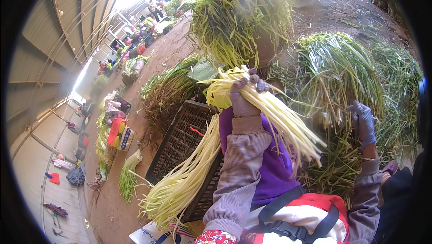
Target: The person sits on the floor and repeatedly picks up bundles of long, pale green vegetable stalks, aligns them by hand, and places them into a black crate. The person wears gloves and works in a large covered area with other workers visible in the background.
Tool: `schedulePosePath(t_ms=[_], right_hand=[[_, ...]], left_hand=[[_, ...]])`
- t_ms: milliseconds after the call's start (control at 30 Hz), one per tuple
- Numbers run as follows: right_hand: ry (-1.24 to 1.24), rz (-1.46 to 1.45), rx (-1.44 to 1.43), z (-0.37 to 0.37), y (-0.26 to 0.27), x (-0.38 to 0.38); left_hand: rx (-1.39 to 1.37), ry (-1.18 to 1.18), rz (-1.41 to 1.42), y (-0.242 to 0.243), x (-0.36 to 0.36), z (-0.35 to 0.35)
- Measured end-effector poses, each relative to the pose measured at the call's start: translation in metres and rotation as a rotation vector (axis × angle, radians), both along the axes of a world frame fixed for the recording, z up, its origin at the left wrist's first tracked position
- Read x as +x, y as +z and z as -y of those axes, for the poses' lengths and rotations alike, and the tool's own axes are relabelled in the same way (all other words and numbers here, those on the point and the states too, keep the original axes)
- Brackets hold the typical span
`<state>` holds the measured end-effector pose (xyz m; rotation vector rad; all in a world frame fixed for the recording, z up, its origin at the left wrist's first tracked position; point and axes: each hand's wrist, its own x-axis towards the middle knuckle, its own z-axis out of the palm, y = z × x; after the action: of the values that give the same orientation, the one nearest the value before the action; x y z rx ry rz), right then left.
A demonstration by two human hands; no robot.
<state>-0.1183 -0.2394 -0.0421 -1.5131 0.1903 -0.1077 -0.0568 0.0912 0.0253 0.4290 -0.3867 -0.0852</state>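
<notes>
My left hand (245, 97) grips a thick bunch of pale yellow leafy stalks (287, 122) in front of my chest. Its leafy tops bend over at the left, and the long pale stems slope down to the right. Off to the right, my right hand (363, 124) wears a thin bluish glove, its fingers partly curled beside a heap of green long-leaved stalks (341, 71). Whether those fingers pinch anything is unclear. More pale stalks (189, 180) lie across the rim of a black plastic crate (179, 139), left of my purple-covered lap (270, 176).
Ahead stands a large mound of yellow-green leaves (239, 17). Rooted green stalks (172, 92) lie behind the crate. A small green bundle (130, 176) rests on the dirt floor (111, 207). Farther back, people sit among piles along the corrugated wall (50, 173). Somebody's dark-clothed leg (398, 200) is at right.
</notes>
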Motion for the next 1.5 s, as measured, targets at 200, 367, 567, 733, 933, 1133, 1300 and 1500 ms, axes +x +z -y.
schedulePosePath(t_ms=[200, 367, 567, 733, 933, 1133, 1300, 1500], right_hand=[[-0.017, 0.164, -0.870, 0.010, -0.051, 0.007], [-0.335, 0.147, -0.996, 0.048, -0.071, 0.010], [-0.280, 0.336, -0.906, 0.011, -0.082, 0.028], [-0.190, 0.544, -0.740, -0.037, -0.073, 0.067], [-0.452, 0.476, -0.940, -0.006, -0.070, 0.091], [-0.362, -0.130, -1.398, 0.070, -0.100, 0.112], [-0.434, 0.104, -1.376, 0.099, -0.107, 0.120], [-0.506, 0.515, -1.042, 0.161, 0.001, 0.088]], left_hand=[[0.185, -0.043, 0.102, 0.010, 0.002, 0.010], [0.390, 0.230, 0.152, 0.029, -0.014, -0.004], [0.490, 0.326, 0.061, 0.030, -0.018, 0.017], [0.550, 0.300, 0.022, 0.028, -0.020, 0.025], [0.481, 0.139, 0.136, 0.029, -0.014, 0.016], [0.444, 0.123, 0.004, 0.021, -0.004, 0.017], [0.407, 0.034, -0.042, 0.014, 0.003, 0.028], [0.371, 0.085, -0.195, 0.011, 0.002, 0.035]])
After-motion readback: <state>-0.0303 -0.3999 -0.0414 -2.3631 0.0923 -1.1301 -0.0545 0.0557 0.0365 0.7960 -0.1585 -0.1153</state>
